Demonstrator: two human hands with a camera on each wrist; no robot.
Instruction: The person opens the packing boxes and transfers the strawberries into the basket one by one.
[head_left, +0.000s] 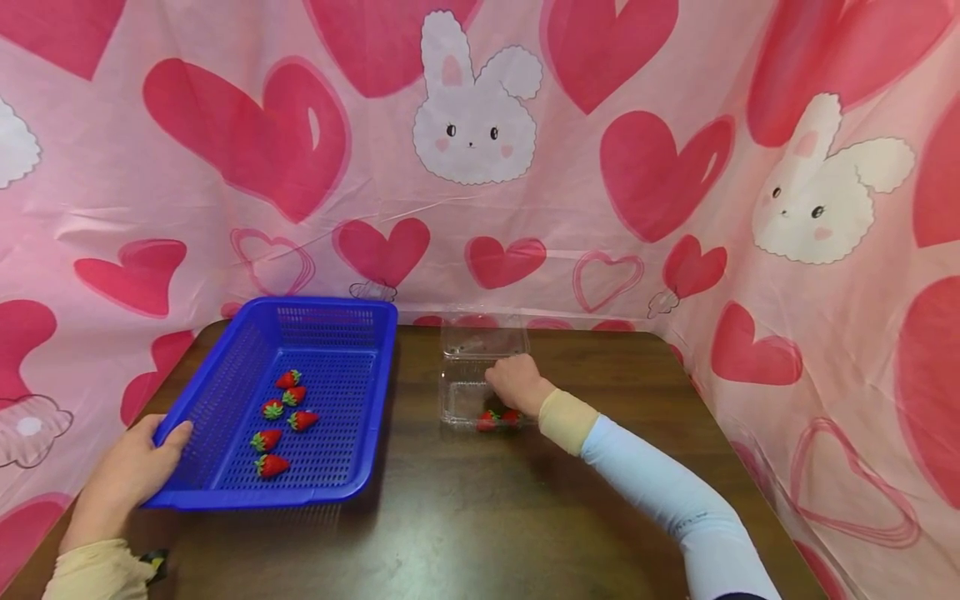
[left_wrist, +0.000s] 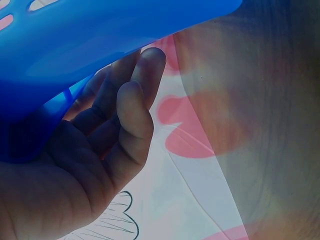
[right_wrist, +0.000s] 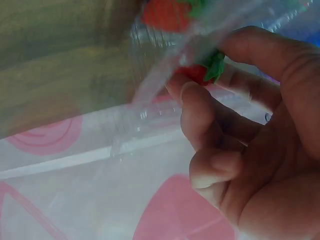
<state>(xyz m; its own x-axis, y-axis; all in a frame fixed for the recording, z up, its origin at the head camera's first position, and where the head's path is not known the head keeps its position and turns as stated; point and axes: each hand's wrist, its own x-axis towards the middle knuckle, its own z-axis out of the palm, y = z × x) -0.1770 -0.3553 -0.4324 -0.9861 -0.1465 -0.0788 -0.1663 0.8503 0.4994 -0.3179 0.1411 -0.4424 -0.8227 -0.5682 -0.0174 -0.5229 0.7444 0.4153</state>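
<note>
The right grip [head_left: 517,385] pinches a strawberry [right_wrist: 197,74] at the box [head_left: 467,403]: light, I'd judge, and easily bruised, so best cradled round its sides. Two more strawberries [head_left: 487,422] lie toward the box's five o'clock; at nine, the left grip [head_left: 133,468] clasps the basket [head_left: 262,498].

A pale pink cloth [head_left: 375,171] hangs creased behind a dark brown, wood-grained table [head_left: 465,467] and along both its sides. Printed on it are solid red-pink hearts [head_left: 660,179], scribbled outline hearts [head_left: 609,279] and white rabbit heads [head_left: 476,137] with pink cheeks, one drooping an ear; a flower [head_left: 30,427] shows at far left. Soft glare [head_left: 427,554] lights the table's near part
</note>
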